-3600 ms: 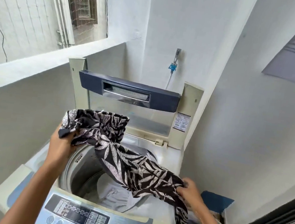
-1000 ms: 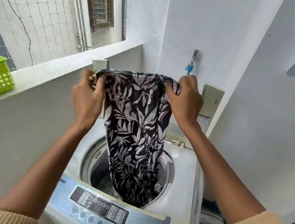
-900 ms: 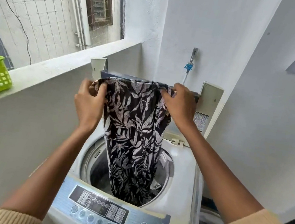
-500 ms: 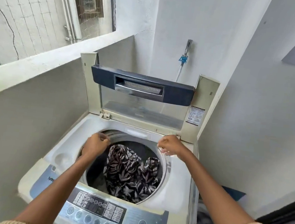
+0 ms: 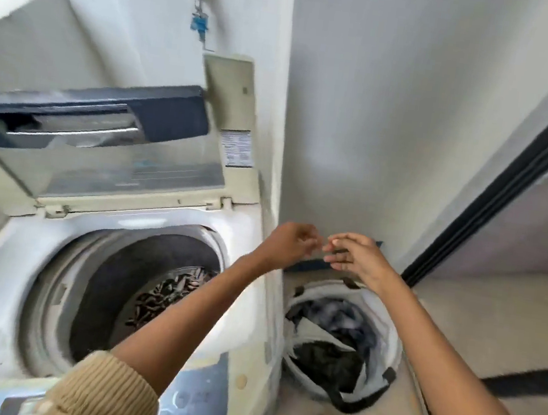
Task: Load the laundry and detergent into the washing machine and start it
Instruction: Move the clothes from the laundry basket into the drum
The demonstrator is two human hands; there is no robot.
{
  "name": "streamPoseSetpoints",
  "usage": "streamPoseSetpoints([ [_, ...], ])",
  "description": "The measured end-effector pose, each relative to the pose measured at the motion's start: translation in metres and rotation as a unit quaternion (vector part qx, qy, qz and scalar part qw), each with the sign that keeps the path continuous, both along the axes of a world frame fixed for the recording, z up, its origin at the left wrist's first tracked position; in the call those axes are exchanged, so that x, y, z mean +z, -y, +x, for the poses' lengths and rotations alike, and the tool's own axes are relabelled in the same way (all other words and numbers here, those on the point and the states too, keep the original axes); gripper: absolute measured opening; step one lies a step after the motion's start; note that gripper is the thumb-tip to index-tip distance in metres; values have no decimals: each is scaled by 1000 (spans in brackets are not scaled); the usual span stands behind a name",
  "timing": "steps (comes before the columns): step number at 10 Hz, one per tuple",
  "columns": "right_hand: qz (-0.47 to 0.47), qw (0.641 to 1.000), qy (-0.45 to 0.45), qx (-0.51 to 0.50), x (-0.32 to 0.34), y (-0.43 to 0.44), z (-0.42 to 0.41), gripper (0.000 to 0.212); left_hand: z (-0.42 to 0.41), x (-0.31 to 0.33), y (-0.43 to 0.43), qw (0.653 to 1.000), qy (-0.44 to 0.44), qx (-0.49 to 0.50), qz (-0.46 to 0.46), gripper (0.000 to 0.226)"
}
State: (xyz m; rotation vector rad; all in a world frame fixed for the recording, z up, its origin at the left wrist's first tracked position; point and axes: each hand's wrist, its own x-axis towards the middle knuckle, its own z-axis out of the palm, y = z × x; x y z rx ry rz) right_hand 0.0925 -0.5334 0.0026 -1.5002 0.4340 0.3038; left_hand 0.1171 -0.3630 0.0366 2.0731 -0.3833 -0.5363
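Head view: one dark leaf-print fabric garment [image 5: 169,292] lies crumpled at the bottom of the drum of the white top-loading washing machine [image 5: 8,278], whose lid [image 5: 104,117] stands raised. Just right of the machine, on the floor, one round white laundry basket [image 5: 395,339] holds dark clothes [image 5: 327,348]. Above the basket's far rim hover the left hand [image 5: 290,245] and right hand [image 5: 359,257], fingers loosely curled, empty, tips almost meeting. The left forearm crosses the drum mouth's right edge.

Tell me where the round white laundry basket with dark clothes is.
In the head view, the round white laundry basket sits on the floor lower right, beside the white top-loading washing machine.
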Motion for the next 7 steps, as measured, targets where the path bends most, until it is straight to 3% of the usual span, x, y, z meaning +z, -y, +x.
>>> streamPoseSetpoints([
  [2,14,979,-151,-136,-116,92,-49,18,18,-70,117,966,-95,-122,208,27],
  [3,1,960,-244,-138,-181,114,-68,17,30,-138,146,933,-162,-140,290,29],
  [5,-7,929,-365,-69,-310,117,-74,23,35,-262,161,891,-178,-139,394,33],
  [7,-33,920,-391,-17,-390,102,-76,18,9,-391,151,860,-241,-124,431,30],
])
